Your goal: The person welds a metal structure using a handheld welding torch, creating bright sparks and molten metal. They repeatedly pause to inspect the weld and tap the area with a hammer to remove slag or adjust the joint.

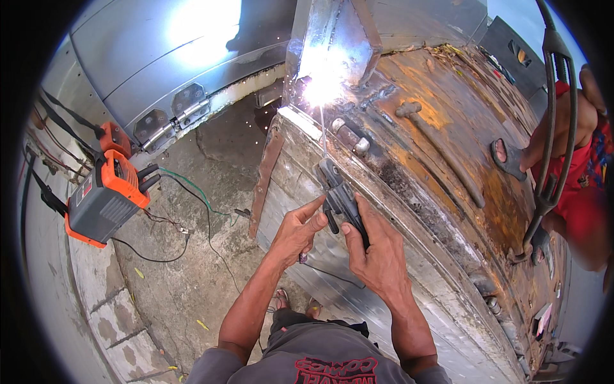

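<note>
We've got both bare hands on one electrode holder (345, 201), middle of the scene, above the top edge of a silver side panel (288, 192). Right hand (380, 256) wraps the handle, thumb along its top, likely carrying the weight and aim. Left hand (295, 232) is curled, thumb and forefinger pinching the holder's left side by its lever, probably to steady it; we can't tell how firmly. Holder tilts far-ward so the thin welding rod (323, 131) reaches the foot of a steel upright (339, 35), where a bright arc (322, 93) burns. Glare hides the joint itself. Both arms reach out from the body, we'd guess to keep skin away from sparks.

Far left, an orange-and-grey welding machine (105, 198) hangs off the concrete floor (211, 141), possibly strapped up to keep it clear; dark and green cables trail below and right. On the rusty deck (454, 89) to the right, a hammer (444, 157) lies loose within what looks like easy reach. Someone in red (579, 166) is at far right.
</note>
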The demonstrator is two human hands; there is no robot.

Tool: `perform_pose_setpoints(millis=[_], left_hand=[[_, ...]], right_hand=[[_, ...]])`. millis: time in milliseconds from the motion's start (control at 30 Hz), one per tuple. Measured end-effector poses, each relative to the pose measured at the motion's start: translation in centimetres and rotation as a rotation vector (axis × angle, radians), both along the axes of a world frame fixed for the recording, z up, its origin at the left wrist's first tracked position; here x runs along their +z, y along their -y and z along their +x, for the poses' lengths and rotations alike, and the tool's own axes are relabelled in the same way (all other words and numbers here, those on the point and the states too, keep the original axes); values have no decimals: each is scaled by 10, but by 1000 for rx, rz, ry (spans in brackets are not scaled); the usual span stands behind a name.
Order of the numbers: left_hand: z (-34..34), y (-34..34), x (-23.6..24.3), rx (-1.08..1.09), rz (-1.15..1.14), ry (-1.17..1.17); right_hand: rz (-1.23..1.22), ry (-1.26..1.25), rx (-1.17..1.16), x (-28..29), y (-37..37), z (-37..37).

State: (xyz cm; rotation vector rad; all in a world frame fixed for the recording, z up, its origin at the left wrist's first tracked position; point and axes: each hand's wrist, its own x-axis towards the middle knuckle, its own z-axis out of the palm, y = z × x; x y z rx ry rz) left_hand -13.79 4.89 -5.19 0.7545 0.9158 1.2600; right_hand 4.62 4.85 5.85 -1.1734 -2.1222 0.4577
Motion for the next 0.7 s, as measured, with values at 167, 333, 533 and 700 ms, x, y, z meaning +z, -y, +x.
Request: perform_pose_setpoints(millis=[167, 333, 533, 700], left_hand=[[-4, -2, -1, -54, -7, -19], [-4, -2, 0, -60, -16, -7], [-3, -3, -3, -61, 5, 13], [-5, -1, -9, -70, 37, 38]], right_hand=[[-24, -13, -5, 1, 1, -1], [-22, 1, -16, 0, 1, 0], [-11, 4, -23, 2, 1, 0], [-31, -11, 8, 2, 5, 3]])
